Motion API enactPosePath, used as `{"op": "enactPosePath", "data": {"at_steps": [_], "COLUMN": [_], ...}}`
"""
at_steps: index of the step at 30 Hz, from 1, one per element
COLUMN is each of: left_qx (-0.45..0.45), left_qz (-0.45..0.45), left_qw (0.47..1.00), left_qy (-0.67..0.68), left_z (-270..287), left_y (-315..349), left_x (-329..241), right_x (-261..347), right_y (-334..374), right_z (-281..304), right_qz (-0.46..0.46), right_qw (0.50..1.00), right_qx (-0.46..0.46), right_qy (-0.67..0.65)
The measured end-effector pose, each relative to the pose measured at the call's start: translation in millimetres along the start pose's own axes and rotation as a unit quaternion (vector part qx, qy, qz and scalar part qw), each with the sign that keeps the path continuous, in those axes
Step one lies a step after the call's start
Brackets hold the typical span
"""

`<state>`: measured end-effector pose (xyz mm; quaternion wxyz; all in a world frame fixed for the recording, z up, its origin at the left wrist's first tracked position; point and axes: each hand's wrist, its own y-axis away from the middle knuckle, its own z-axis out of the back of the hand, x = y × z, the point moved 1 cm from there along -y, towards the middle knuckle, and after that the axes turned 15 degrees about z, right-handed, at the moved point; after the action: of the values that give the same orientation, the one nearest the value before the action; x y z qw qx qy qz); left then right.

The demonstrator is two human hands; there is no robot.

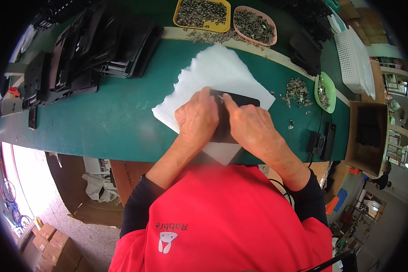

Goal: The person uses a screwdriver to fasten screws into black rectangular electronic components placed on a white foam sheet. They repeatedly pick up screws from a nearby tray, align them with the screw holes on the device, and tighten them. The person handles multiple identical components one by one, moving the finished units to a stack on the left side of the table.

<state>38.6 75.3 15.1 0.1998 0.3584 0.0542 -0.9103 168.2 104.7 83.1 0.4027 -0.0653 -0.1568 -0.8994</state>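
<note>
A flat black panel lies on a white foam sheet in front of me. My left hand is closed over the panel's left edge, its fingers curled near the far left corner. From the other side comes my right hand, its index finger reaching to that same corner and its other fingers folded over the panel. A small shiny bit shows by the index fingertip, too small to name. The right thumb is hidden.
Black panels are stacked at the left on the green table. Small metal clips fill a yellow tray, a pink tray and a green tray. A loose clip pile and black device lie at right.
</note>
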Motion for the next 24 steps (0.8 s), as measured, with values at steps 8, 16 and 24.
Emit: {"op": "enactPosePath", "data": {"at_steps": [8, 16, 24], "left_qx": [0.008, 0.016, -0.017], "left_qz": [0.01, 0.01, -0.055], "left_qw": [1.0, 1.0, 0.998], "left_qy": [-0.018, -0.025, -0.014], "left_z": [0.3, -0.4, -7.1], "left_y": [-0.3, -0.3, -2.2], "left_x": [-2.1, -2.2, 2.8], "right_x": [-12.2, -6.2, -3.4], "right_y": [11.0, 4.5, -4.1], "right_z": [-22.2, -15.4, 3.3], "right_qz": [-0.004, -0.018, 0.044], "right_qw": [0.998, 1.0, 0.997], "right_qx": [-0.064, -0.019, 0.05], "right_qy": [-0.024, -0.007, 0.036]}}
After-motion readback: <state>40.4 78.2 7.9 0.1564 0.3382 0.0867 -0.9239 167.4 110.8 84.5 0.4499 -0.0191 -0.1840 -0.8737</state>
